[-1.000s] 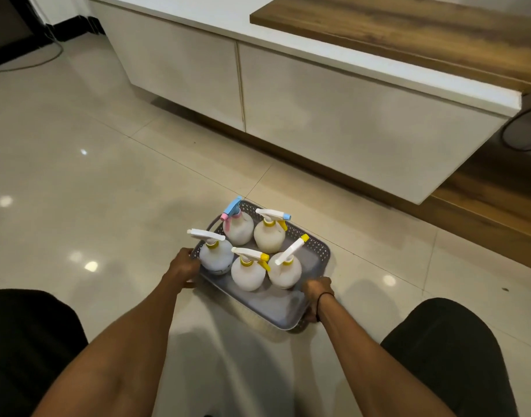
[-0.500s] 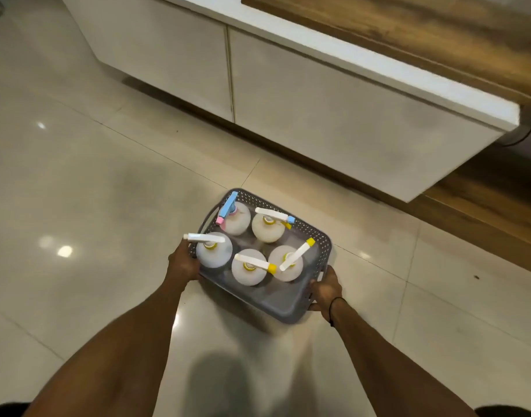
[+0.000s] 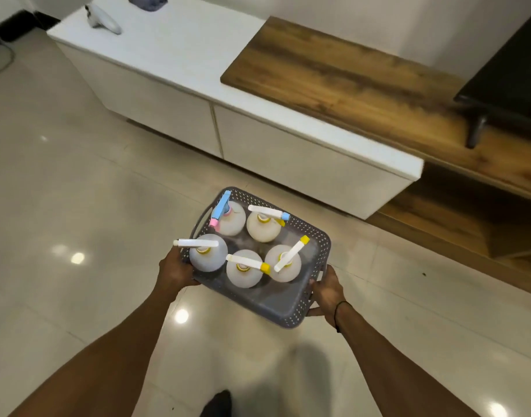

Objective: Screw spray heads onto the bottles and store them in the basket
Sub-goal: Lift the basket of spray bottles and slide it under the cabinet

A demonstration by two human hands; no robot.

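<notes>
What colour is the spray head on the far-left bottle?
Blue spray head with a pink tip, seen in the head view.

A single head-worn wide-angle view looks steeply down and forward from standing height. The basket (image 3: 310,293) sits near, at frame centre; floor (image 3: 77,191) fills the left, a low cabinet (image 3: 288,155) crosses the top.

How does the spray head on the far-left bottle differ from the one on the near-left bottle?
The far-left bottle's spray head is blue with a pink tip; the near-left bottle's spray head is white. The blue one slants along the basket's side; the white one juts past the rim over the left hand. Both sit on whitish bottles.
</notes>
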